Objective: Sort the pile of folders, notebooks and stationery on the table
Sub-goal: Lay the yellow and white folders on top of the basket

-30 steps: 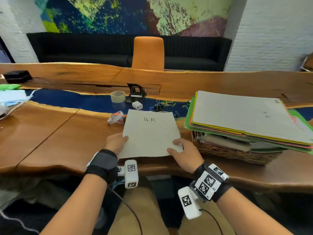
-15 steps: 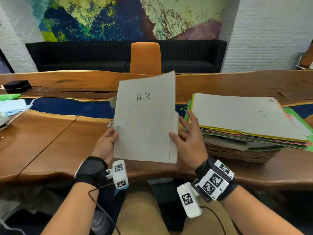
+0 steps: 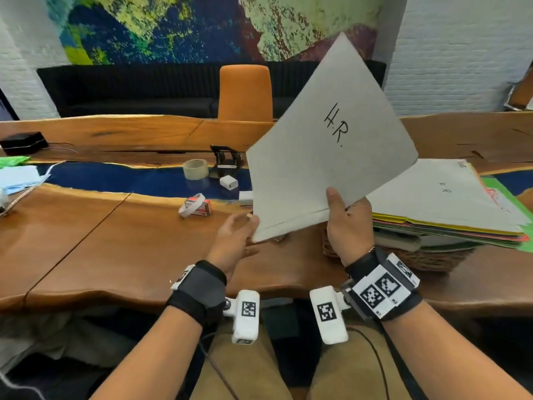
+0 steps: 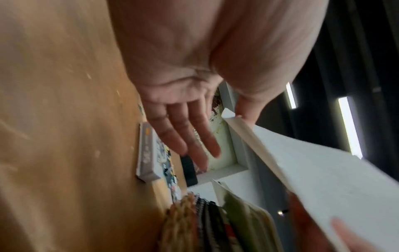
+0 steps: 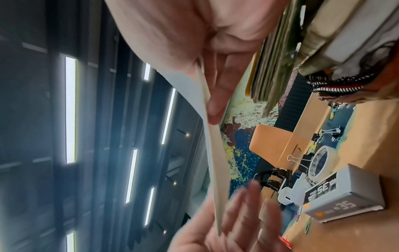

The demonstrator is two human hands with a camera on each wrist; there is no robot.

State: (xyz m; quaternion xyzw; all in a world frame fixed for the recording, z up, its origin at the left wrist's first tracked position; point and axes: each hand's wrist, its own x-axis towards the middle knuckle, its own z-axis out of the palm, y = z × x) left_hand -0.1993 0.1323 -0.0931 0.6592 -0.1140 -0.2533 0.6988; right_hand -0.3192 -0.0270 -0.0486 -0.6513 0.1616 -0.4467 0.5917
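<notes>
Wicker basket [image 3: 403, 256] holds stacked folders [image 3: 444, 203]; right hand [image 3: 350, 223] pinches white folder [image 3: 326, 145], left hand [image 3: 233, 241] spread

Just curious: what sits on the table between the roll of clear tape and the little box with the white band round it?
Nothing. In the head view the tape roll and banded box are parted only by bare blue strip and wood of the table.

A folder stack [image 3: 444, 203] sits on a basket [image 3: 418, 256] at the table's [image 3: 86, 243] right — tape roll [image 3: 195, 169] left of it.
</notes>
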